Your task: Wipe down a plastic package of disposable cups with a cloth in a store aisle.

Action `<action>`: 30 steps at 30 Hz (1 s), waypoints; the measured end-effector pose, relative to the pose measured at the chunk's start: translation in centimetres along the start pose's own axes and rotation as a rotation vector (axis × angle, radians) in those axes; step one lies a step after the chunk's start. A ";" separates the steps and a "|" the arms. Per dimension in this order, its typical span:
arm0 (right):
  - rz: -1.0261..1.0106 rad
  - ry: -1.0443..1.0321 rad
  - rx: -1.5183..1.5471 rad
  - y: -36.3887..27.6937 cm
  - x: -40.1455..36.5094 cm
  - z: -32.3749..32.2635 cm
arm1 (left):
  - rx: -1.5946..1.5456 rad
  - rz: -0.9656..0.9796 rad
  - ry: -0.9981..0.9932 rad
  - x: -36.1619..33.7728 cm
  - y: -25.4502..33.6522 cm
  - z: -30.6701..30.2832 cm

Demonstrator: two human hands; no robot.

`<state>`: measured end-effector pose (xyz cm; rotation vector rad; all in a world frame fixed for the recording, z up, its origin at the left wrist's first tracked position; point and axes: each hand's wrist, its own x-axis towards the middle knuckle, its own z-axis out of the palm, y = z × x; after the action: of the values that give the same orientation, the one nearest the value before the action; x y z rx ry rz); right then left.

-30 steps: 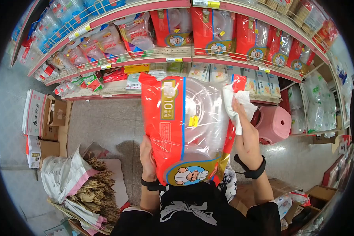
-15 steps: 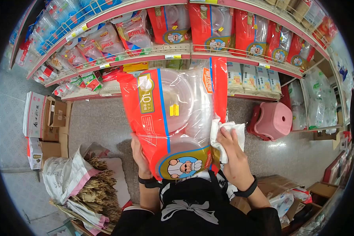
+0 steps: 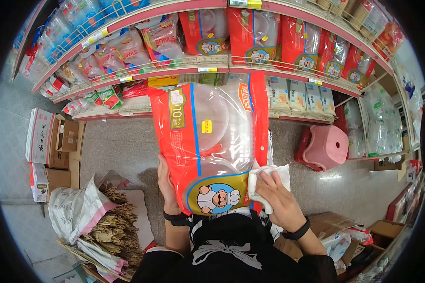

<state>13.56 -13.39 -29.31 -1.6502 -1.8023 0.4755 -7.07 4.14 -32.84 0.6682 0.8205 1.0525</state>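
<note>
A large red and clear plastic package (image 3: pixel 222 141) of round bowls stands in front of my body, with a yellow sticker and a chef picture on it. My left hand (image 3: pixel 167 184) grips the package's left edge, its fingers partly hidden behind it. At the lower right edge, my right hand (image 3: pixel 276 195) holds a folded white cloth (image 3: pixel 281 174) against the package, fingers bent over the cloth.
Ahead, a shelf (image 3: pixel 174 67) carries similar red packages and bagged bowls. A pink stool (image 3: pixel 329 147) stands at the right. On the left are cardboard boxes (image 3: pixel 40 137) and a white sack (image 3: pixel 75 207) with dried stalks. An open carton (image 3: pixel 333 226) is at the lower right.
The white cloth and my right hand have moved slightly down and left along the package's right edge. The package has shifted and turned a little.
</note>
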 end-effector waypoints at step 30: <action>-0.054 0.047 0.108 0.6 8.0 -1.9 | -0.201 -0.068 -0.057 0.7 -1.4 0.1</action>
<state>15.19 -5.74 -26.58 -1.5235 -1.7515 0.4964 -6.15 4.30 -34.06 0.4945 0.6736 1.0344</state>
